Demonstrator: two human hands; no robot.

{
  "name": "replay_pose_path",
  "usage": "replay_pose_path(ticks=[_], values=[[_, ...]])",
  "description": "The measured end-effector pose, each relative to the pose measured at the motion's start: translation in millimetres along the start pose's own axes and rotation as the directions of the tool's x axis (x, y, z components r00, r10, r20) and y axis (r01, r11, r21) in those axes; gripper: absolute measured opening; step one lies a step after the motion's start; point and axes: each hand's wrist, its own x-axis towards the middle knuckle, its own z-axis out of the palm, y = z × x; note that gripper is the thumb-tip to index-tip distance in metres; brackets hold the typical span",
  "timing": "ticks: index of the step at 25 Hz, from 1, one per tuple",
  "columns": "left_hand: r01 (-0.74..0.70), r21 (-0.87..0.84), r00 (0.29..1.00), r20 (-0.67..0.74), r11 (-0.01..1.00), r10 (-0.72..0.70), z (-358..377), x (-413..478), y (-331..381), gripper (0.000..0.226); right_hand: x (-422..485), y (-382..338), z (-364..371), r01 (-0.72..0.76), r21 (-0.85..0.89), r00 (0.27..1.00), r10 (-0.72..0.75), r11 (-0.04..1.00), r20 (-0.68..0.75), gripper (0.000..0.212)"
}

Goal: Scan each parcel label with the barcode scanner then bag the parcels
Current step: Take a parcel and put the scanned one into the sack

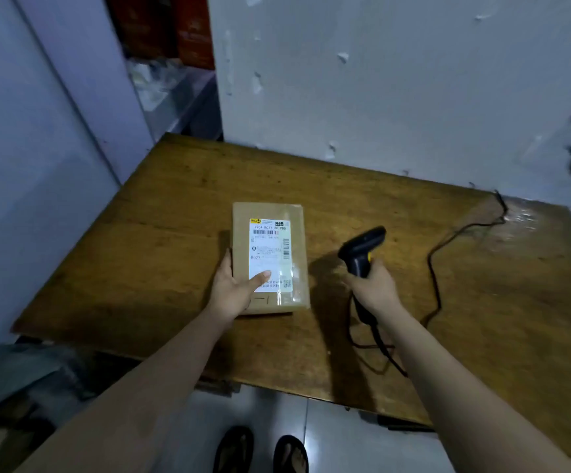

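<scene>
Gripping the scanner (pixel 362 249), right hand (pixel 376 288) hovers while left hand (pixel 233 288) holds the parcel (pixel 270 247).

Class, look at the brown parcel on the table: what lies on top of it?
A white label with barcodes, partly under clear tape. The thumb of the left hand lies across its lower part, hiding some print.
</scene>
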Motion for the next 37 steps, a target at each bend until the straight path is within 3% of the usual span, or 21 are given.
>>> replay_pose_path(ticks=[6, 9, 11, 13, 14, 16, 19, 23, 25, 28, 31, 34, 37], values=[[0.036, 0.0, 0.979, -0.203, 0.999, -0.035, -59, -25, -2, 0.068, 34, 54, 38, -0.136, -0.289, 0.989, 0.148, 0.948, 0.018, 0.035], [0.026, 0.01, 0.961, -0.276, 1.0, -0.022, -78, -42, -7, 0.071, 29, 39, 54, -0.182, -0.499, 0.977, 0.212, 0.847, 0.004, 0.069], [0.017, 0.001, 0.947, -0.321, 1.0, -0.016, -85, -53, -5, 0.069, 15, 10, 69, -0.09, -0.558, 0.995, 0.097, 0.825, -0.017, 0.083], [0.002, -0.023, 0.933, -0.359, 1.0, -0.01, -94, -64, -3, 0.066, -2, -26, 92, 0.187, -0.436, 0.979, -0.133, 0.88, 0.152, 0.064], [-0.005, -0.035, 0.928, -0.371, 0.999, -0.008, -100, -70, -2, 0.063, -11, -45, 106, 0.295, -0.278, 0.936, -0.217, 0.914, 0.279, 0.054], [-0.022, -0.059, 0.916, -0.401, 0.998, -0.004, -115, -82, 1, 0.056, -37, -83, 132, 0.245, 0.0, 0.834, -0.211, 0.969, 0.51, 0.046], [-0.025, -0.078, 0.879, -0.477, 0.997, -0.016, -160, -105, 3, 0.062, -80, -121, 172, 0.161, 0.151, 0.704, -0.221, 0.975, 0.675, 0.051], [0.006, -0.209, 0.812, -0.57, 0.978, -0.127, -253, -144, -14, 0.086, -147, -150, 237, 0.22, 0.118, 0.613, -0.231, 0.968, 0.756, 0.066], [0.008, -0.288, 0.786, -0.59, 0.958, -0.184, -305, -170, -34, 0.076, -183, -161, 284, 0.238, 0.117, 0.551, -0.232, 0.964, 0.802, 0.04], [0.06, -0.38, 0.752, -0.591, 0.923, -0.292, -376, -209, -74, 0.071, -232, -159, 366, 0.217, 0.083, 0.501, -0.184, 0.973, 0.846, 0.036], [0.189, -0.423, 0.738, -0.534, 0.886, -0.412, -445, -252, -132, 0.046, -287, -146, 456, 0.156, -0.074, 0.485, -0.011, 0.985, 0.874, 0.042], [0.33, -0.513, 0.698, -0.432, 0.792, -0.571, -491, -288, -186, 0.055, -327, -126, 533, 0.177, -0.215, 0.455, 0.114, 0.96, 0.883, 0.045], [0.319, -0.604, 0.59, -0.476, 0.73, -0.652, -508, -314, -245, 0.049, -359, -104, 592, 0.269, -0.256, 0.4, 0.134, 0.928, 0.907, 0.043]])
